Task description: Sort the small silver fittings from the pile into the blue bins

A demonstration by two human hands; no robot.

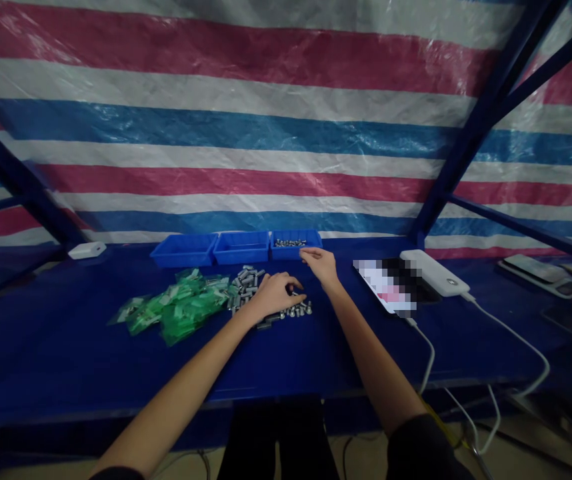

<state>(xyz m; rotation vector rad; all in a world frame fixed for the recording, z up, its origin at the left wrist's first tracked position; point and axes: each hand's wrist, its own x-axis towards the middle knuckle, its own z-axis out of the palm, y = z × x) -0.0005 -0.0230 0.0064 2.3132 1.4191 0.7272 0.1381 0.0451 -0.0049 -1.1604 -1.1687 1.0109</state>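
My left hand [279, 295] is over a pile of small grey metal cylinders [247, 280], its fingers curled and apart, with a dark gap between thumb and index finger. Beside its thumb lie small silver screw-like parts [302, 309]. My right hand [320, 262] is just in front of the right blue bin [311, 238], thumb and fingertips pinched together; whatever they may hold is too small to make out. That bin holds small metal pieces [290, 243]. Left of the cylinders lies a heap of green plastic packets [181, 305].
Two more blue bins [186, 249] [242, 247] stand at the back. A phone [386, 287] and a white power bank [433, 272] with cables lie at the right. A white box [87, 250] sits back left; a scale [541, 275] is far right.
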